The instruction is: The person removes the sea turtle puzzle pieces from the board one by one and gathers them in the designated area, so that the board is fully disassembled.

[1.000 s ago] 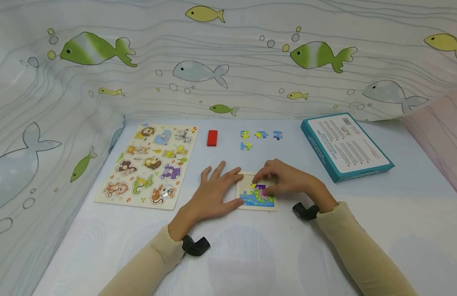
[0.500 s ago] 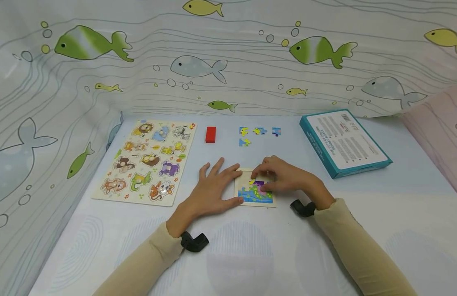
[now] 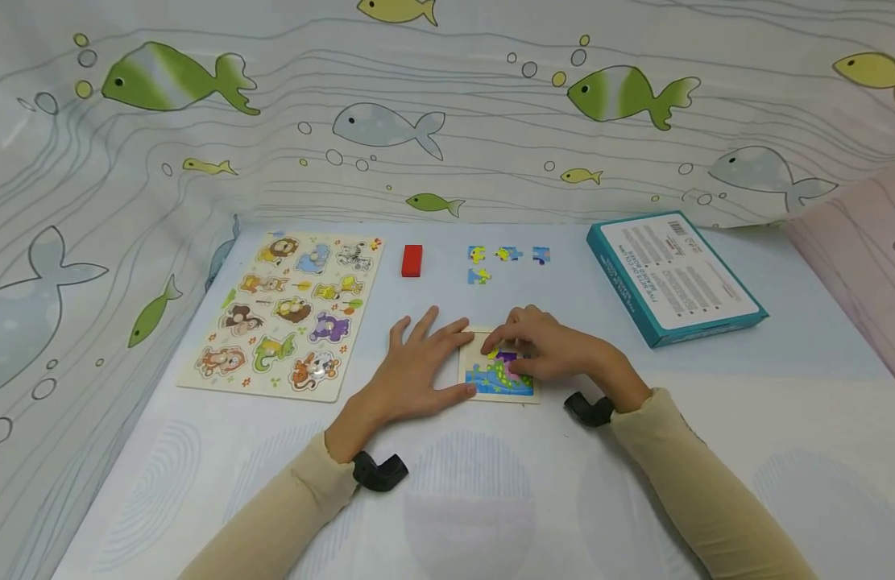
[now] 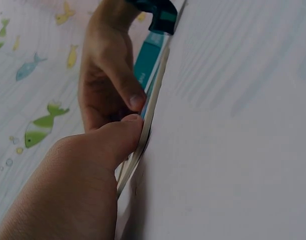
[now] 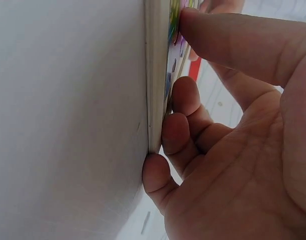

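A small wooden jigsaw tray (image 3: pixel 473 354) lies on the table, its lower part filled with blue, green, pink and purple pieces. My left hand (image 3: pixel 414 374) is spread at its left side; index fingertip and thumb touch the upper and lower left edge. Over the tray's right half, my right hand (image 3: pixel 544 342) has curled fingers, thumb and index at a yellow and purple puzzle piece (image 3: pixel 506 356). In the right wrist view the thumb (image 5: pixel 208 37) presses the picture, and other fingertips rest by the tray's edge (image 5: pixel 157 75). The fingers partly hide the pieces.
Several loose puzzle pieces (image 3: pixel 508 254) lie behind the tray. A red block (image 3: pixel 412 261) lies left of them. An animal peg board (image 3: pixel 283 314) is at the left, and a teal and white box (image 3: pixel 679 278) at the right. A fish-printed sheet (image 3: pixel 491 145) hangs behind.
My right hand has shifted slightly left over the tray, its index fingertip further toward the tray's middle. My left hand stays at the left edge. The head view has tilted slightly.
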{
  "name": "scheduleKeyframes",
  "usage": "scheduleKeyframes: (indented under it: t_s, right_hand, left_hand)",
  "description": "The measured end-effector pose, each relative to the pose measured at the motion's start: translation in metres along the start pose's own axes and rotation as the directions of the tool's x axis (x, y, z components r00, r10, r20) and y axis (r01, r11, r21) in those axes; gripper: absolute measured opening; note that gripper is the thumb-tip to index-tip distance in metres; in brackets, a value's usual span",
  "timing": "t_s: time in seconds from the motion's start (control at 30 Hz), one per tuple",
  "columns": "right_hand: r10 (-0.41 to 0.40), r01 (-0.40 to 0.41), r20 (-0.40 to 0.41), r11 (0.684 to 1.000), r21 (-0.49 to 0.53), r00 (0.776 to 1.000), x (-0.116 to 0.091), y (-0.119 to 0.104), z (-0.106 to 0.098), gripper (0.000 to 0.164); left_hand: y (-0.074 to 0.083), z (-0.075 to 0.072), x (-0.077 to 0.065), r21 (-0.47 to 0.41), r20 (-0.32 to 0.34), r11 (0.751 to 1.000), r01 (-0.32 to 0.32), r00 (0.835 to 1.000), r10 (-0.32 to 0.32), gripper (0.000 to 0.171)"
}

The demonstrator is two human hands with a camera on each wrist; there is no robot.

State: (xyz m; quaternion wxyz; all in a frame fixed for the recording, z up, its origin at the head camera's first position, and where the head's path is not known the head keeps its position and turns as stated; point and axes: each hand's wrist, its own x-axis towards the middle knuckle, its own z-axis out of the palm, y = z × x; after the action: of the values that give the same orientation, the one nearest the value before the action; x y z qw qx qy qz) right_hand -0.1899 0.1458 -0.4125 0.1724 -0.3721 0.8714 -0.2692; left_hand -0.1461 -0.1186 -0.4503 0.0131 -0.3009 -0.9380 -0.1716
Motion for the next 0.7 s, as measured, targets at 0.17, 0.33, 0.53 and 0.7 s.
scheduleKeyframes:
  t_s: [0.17,0.33,0.53,0.7]
  right_hand:
    - [0.007,-0.007,0.001,1.0,0.003,1.0,0.0,-0.0002,-0.0003,0.037]
    - [0.016,-0.016,0.006,1.0,-0.001,1.0,0.0005,-0.001,-0.0012,0.036]
    - [0.008,-0.008,0.009,1.0,0.004,1.0,0.0009,-0.0018,-0.0021,0.035]
    - [-0.016,0.016,0.002,0.999,0.04,1.0,0.0013,-0.0014,-0.002,0.033]
  left_hand:
    - [0.0001,0.0001,0.0009,0.002,0.001,1.0,0.0,1.0,0.0,0.075]
    - [-0.0009,0.0004,0.0017,0.009,0.005,1.0,0.004,1.0,-0.004,0.075]
    - [-0.0019,0.0012,0.0017,-0.002,-0.003,1.0,-0.003,1.0,0.003,0.075]
    - [-0.0023,0.0027,0.0016,-0.001,-0.001,1.0,-0.002,1.0,0.002,0.075]
